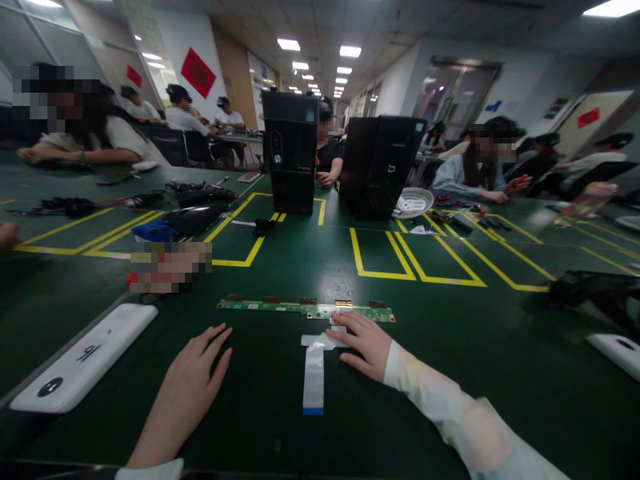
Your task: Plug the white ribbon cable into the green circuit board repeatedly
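Observation:
A long, thin green circuit board (280,307) lies crosswise on the dark green table (240,433). From its right half a white flat ribbon cable (314,377) with a blue end runs toward me, folded near its top. My right hand (363,343) rests with fingers spread at the board's lower right edge, its fingertips over the upper part of the cable. My left hand (197,367) lies on the table left of the cable, fingers apart, holding nothing and touching neither board nor cable.
Two black computer towers (290,153) (380,167) stand beyond the yellow tape outlines. A white device (85,360) lies at left, another (617,353) at right. A white basket (414,202), cables and tools lie farther back. Several people sit around.

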Demonstrator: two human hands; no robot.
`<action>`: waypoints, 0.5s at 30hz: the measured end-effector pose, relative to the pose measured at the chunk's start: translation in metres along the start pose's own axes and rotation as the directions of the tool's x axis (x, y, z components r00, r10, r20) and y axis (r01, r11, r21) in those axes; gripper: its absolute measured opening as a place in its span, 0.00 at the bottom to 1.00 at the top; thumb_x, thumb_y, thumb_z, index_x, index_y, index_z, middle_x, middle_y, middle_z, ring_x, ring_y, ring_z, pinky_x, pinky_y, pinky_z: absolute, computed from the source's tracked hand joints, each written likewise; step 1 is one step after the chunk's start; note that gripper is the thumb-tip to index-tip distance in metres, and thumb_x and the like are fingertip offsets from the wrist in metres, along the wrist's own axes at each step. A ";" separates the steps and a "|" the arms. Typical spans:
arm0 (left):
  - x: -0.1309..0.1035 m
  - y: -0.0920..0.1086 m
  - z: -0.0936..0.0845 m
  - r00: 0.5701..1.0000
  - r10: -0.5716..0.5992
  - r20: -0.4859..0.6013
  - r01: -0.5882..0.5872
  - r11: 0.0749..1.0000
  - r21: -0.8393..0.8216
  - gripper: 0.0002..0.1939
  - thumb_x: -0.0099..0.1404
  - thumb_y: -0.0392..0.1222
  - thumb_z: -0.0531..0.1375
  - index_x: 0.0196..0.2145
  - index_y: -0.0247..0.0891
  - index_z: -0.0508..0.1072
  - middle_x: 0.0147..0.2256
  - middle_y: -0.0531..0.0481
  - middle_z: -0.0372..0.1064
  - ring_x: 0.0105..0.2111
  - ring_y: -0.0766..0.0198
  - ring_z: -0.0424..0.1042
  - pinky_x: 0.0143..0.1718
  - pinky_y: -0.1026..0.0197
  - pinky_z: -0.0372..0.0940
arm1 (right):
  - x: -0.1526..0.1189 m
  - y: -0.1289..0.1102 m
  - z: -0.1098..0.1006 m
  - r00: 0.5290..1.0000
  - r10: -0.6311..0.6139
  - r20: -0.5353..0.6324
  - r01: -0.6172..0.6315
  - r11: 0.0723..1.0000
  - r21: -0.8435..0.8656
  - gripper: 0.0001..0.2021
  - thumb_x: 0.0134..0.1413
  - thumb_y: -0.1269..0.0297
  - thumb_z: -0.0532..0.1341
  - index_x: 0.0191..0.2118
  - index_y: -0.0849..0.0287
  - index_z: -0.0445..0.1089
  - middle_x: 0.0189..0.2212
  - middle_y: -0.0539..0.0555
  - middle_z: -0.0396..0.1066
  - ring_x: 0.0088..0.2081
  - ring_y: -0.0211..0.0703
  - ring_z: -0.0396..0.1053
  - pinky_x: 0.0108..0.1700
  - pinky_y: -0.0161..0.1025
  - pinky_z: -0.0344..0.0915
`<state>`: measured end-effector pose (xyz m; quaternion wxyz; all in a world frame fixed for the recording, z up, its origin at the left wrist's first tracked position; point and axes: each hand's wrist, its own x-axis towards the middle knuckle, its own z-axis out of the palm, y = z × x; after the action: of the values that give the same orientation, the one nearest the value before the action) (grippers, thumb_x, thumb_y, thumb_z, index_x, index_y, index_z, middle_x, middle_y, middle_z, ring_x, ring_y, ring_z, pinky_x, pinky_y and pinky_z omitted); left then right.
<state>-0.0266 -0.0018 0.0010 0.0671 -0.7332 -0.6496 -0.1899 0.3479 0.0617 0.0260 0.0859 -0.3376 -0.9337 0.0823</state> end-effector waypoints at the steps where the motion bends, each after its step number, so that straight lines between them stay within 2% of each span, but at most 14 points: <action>1: 0.000 0.001 0.000 1.000 -0.005 0.000 0.005 1.000 0.000 0.27 0.68 0.53 0.46 0.54 0.34 0.71 0.55 0.37 0.68 0.54 0.47 0.68 0.56 0.43 0.63 | -0.005 0.001 -0.001 1.000 0.002 -0.008 -0.002 1.000 -0.006 0.25 0.64 0.52 0.52 0.63 0.52 0.60 0.66 0.59 0.52 0.66 0.54 0.49 0.64 0.59 0.49; 5: -0.001 0.002 -0.002 1.000 -0.007 0.010 0.007 1.000 0.006 0.27 0.68 0.52 0.46 0.55 0.34 0.70 0.55 0.37 0.67 0.54 0.47 0.68 0.55 0.42 0.63 | -0.042 0.008 -0.003 0.997 0.034 -0.066 -0.037 0.998 -0.047 0.24 0.65 0.52 0.50 0.63 0.51 0.61 0.66 0.58 0.53 0.66 0.52 0.49 0.64 0.56 0.52; 9: -0.001 -0.001 0.001 0.999 -0.016 0.031 0.015 1.000 0.017 0.28 0.68 0.53 0.46 0.56 0.34 0.70 0.56 0.37 0.67 0.54 0.47 0.68 0.55 0.42 0.63 | -0.101 0.014 -0.002 0.981 0.125 -0.150 -0.138 0.987 -0.086 0.23 0.67 0.53 0.48 0.63 0.50 0.61 0.66 0.57 0.53 0.66 0.50 0.50 0.63 0.54 0.54; 12: 0.000 -0.005 0.004 0.999 -0.020 0.046 0.019 1.000 0.020 0.29 0.67 0.54 0.46 0.56 0.35 0.70 0.56 0.36 0.67 0.54 0.46 0.68 0.55 0.41 0.63 | -0.151 0.019 -0.002 0.952 0.219 -0.216 -0.244 0.965 -0.098 0.22 0.67 0.55 0.48 0.63 0.50 0.61 0.65 0.56 0.55 0.65 0.50 0.52 0.63 0.54 0.55; 15: 0.000 -0.008 0.006 0.998 -0.015 0.056 0.014 1.000 0.018 0.30 0.66 0.55 0.47 0.56 0.34 0.70 0.56 0.36 0.67 0.54 0.46 0.68 0.55 0.42 0.63 | -0.201 0.025 -0.002 0.900 0.346 -0.266 -0.378 0.922 -0.080 0.22 0.66 0.54 0.48 0.61 0.50 0.64 0.64 0.56 0.56 0.64 0.52 0.55 0.62 0.55 0.57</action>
<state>-0.0335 0.0015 -0.0060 0.0540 -0.7329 -0.6581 -0.1638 0.5161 -0.0483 0.0017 0.1623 -0.5179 -0.8399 -0.0065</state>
